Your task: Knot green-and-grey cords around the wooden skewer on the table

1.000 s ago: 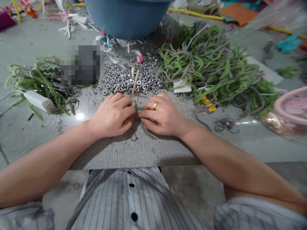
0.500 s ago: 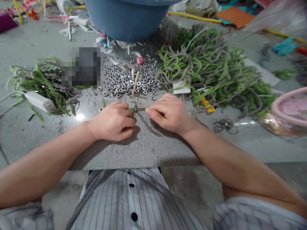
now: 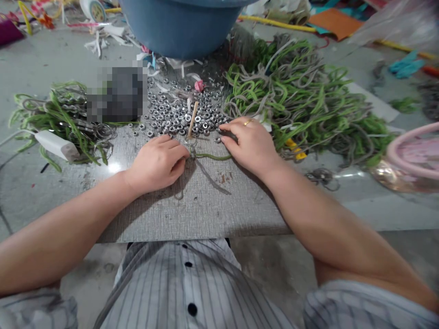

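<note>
My left hand [image 3: 159,162] rests on the table with its fingers curled in beside a small knot; what they hold is hidden. From the knot [image 3: 192,152] a green cord [image 3: 214,157] runs right toward my right hand, and a grey cord [image 3: 212,179] trails toward the front. A wooden stick [image 3: 193,119] stands just behind the knot. My right hand [image 3: 248,144] has thumb and forefinger apart at the near right edge of the pile of metal nuts [image 3: 168,112]. One nut [image 3: 218,140] lies by the thumb tip.
A blue basin [image 3: 181,27] stands behind the nuts. Green and grey cords [image 3: 302,91] are heaped at the right, with another bundle [image 3: 65,103] and a white adapter [image 3: 56,145] at the left. A pink-rimmed object [image 3: 394,151] lies far right.
My right hand has released the green cord, opened and moved up and right to the nuts. My left hand has shifted slightly up and left.
</note>
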Motion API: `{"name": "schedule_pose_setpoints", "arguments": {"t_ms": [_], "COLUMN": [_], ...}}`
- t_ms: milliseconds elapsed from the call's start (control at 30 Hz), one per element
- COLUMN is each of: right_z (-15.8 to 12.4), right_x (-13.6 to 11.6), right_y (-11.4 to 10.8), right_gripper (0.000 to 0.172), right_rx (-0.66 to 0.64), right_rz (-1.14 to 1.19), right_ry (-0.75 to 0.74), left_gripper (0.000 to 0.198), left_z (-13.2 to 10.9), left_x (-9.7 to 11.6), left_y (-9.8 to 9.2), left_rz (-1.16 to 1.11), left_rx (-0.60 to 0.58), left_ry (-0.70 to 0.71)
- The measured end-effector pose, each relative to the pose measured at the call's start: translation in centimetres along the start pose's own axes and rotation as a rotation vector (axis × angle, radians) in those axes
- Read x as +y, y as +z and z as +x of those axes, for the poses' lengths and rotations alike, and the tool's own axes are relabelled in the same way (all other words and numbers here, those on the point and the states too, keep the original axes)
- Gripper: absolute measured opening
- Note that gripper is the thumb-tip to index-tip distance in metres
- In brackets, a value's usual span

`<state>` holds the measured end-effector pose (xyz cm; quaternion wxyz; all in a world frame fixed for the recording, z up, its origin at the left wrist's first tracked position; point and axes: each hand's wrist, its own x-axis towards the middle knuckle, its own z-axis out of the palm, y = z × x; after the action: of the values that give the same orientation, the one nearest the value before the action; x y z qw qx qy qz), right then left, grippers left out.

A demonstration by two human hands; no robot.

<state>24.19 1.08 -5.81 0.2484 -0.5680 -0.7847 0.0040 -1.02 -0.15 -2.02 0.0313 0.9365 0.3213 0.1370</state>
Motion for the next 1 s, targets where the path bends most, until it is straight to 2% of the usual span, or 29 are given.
{"name": "schedule_pose_setpoints", "arguments": {"t_ms": [233, 367, 500, 567, 733, 867, 1000], "right_z": [0.3, 0.3, 0.2, 0.0, -0.9, -1.7, -2.0], "right_x": [-0.1, -0.3, -0.8, -1.3, -4.0, -5.9, -6.2], "right_y": [-0.3, -0.4, -0.6, -1.0, -2.5, -2.4, -1.2], "right_gripper": [0.011, 0.016, 0.018, 0.018, 0.02, 0.019, 0.021], "right_rx": [-0.01, -0.036, -0.008, 0.028, 0.064, -0.027, -0.117], "right_rz": [-0.043, -0.086, -0.118, -0.094, 0.098, 0.198, 0.209], "right_ry": [0.04, 0.057, 0.087, 0.047, -0.174, -0.268, -0.29], "left_gripper": [0.03, 0.03, 0.029, 0.029, 0.029, 0.029, 0.029], "left_z": [0.0, 0.0, 0.0, 0.0, -0.1, -0.1, -0.2], "left_x": [-0.2, -0.2, -0.2, -0.3, -0.4, -0.4, -0.5], "left_y": [0.1, 0.1, 0.1, 0.2, 0.2, 0.3, 0.4], "left_rz": [-0.002, -0.005, 0.007, 0.011, 0.026, 0.014, 0.008], "left_rx": [-0.034, -0.034, -0.022, -0.006, 0.03, 0.058, 0.074], "left_ry": [-0.014, -0.013, 0.001, 0.013, 0.045, 0.078, 0.109]}}
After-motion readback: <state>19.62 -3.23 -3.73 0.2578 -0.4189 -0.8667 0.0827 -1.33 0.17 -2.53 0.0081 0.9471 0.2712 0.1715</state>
